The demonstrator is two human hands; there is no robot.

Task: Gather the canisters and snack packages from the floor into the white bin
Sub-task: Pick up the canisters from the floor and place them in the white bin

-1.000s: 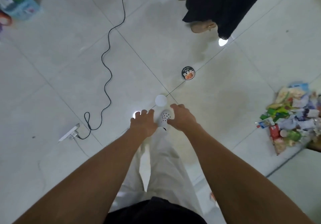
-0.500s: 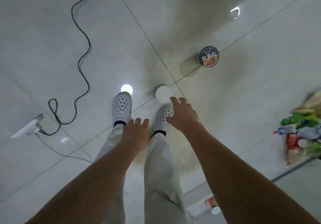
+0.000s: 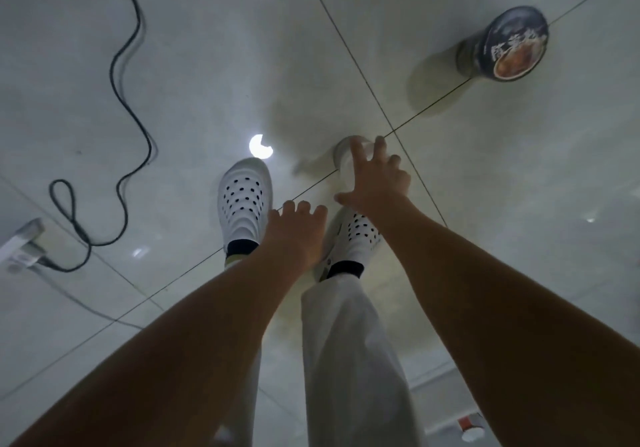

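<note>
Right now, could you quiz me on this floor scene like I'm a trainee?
1. True or false: the right hand is spread over the white canister.
2. Which object stands farther from the shoes? A: the dark canister; B: the white canister.
3. Fill in: the black cable runs to a white ____ at the left edge.

Key:
1. True; whether the fingers have closed cannot be told.
2. A.
3. Power strip.
The left hand holds nothing.
</note>
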